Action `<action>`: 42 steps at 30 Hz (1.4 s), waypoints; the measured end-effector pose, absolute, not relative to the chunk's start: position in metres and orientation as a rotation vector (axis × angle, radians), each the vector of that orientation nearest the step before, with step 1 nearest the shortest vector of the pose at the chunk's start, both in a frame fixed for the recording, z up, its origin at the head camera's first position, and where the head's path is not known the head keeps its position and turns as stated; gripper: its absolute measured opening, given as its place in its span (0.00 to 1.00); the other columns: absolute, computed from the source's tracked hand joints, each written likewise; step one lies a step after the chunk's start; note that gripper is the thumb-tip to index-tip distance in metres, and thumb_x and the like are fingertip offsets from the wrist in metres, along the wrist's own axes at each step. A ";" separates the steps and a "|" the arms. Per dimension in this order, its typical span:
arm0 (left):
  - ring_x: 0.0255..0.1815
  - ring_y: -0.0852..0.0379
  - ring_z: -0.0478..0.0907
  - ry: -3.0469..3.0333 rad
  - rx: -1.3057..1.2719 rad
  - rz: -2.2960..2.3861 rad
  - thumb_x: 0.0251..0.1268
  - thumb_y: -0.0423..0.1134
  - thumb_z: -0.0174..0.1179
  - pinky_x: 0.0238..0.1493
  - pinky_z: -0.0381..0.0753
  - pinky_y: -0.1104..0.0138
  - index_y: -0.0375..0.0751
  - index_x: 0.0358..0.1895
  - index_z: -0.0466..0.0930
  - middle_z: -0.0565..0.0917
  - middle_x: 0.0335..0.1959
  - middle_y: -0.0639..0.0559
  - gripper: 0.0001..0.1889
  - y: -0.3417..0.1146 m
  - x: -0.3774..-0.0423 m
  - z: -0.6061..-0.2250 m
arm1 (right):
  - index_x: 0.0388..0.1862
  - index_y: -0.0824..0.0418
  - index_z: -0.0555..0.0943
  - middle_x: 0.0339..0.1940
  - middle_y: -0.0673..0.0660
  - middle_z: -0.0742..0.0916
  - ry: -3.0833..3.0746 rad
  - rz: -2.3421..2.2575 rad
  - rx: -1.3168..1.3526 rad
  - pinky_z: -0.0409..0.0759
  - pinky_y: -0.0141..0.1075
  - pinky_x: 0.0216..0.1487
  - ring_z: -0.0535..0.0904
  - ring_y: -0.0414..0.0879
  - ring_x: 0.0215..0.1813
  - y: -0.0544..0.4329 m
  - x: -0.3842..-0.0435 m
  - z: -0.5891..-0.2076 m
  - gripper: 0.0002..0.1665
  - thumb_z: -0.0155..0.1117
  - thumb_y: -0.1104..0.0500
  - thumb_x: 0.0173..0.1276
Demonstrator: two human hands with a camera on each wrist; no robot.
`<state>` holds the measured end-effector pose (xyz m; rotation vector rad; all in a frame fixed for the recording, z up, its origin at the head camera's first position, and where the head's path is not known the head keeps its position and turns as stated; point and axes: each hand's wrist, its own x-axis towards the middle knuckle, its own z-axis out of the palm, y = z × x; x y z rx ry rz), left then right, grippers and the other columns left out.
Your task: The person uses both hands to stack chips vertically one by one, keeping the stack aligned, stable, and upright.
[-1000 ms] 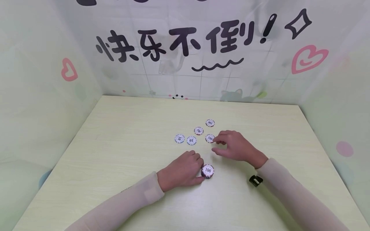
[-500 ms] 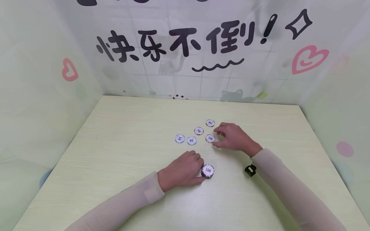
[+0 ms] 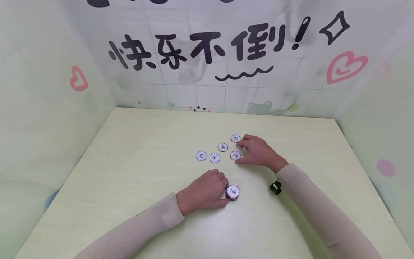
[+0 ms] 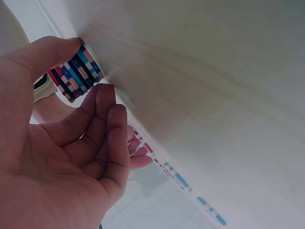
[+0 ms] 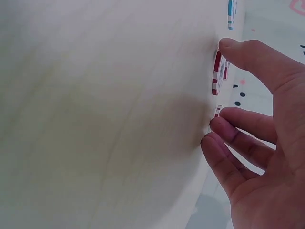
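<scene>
- Fingers of the left hand (image 3: 204, 190) are curled, holding the stack (image 3: 233, 191) between them and the thumb
- The stack stands upright on the table (image 3: 145, 162), its top chip reading 100; the left wrist view shows red, blue and dark edges between thumb and index fingertip
- Fingers and thumb of the right hand (image 3: 260, 153) are spread, with a wide gap between them and nothing gripped
- The near 100 chip (image 3: 235, 155) lies flat in that gap, thumb tip at its edge; whether they touch, I cannot tell
- The far 100 chip (image 3: 235, 138) lies just beyond the right index fingertip
- The middle 100 chip (image 3: 222, 147) lies out past the right fingertips, apart from them
- Two 10 chips, the inner one (image 3: 215, 158) and the outer one (image 3: 201, 155), lie beyond the left knuckles, side by side
- Behind all the fingers stands a backdrop (image 3: 181, 97) with dark lettering
</scene>
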<state>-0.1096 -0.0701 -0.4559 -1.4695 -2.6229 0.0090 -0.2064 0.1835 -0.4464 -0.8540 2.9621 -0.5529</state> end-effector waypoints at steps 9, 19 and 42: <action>0.37 0.55 0.77 -2.605 -1.470 0.012 0.71 0.59 0.71 0.43 0.77 0.65 0.40 0.42 0.89 0.88 0.37 0.52 0.22 -0.070 -0.110 -0.458 | 0.57 0.64 0.92 0.54 0.58 0.87 2.957 -0.595 -0.914 0.81 0.51 0.57 0.82 0.54 0.52 0.183 -0.206 -0.450 0.30 0.86 0.48 0.61; 0.37 0.54 0.78 -2.601 -1.466 0.011 0.72 0.59 0.71 0.43 0.78 0.65 0.41 0.41 0.89 0.88 0.37 0.52 0.22 -0.070 -0.109 -0.458 | 0.55 0.58 0.94 0.53 0.56 0.88 2.921 -0.634 -0.899 0.81 0.50 0.58 0.82 0.53 0.53 0.180 -0.206 -0.448 0.24 0.86 0.50 0.63; 0.35 0.55 0.76 -2.595 -1.470 0.028 0.71 0.59 0.72 0.42 0.77 0.65 0.41 0.40 0.88 0.86 0.34 0.53 0.22 -0.070 -0.110 -0.458 | 0.50 0.62 0.92 0.48 0.54 0.88 2.888 -0.585 -0.807 0.80 0.50 0.61 0.82 0.52 0.50 0.174 -0.208 -0.445 0.19 0.83 0.53 0.67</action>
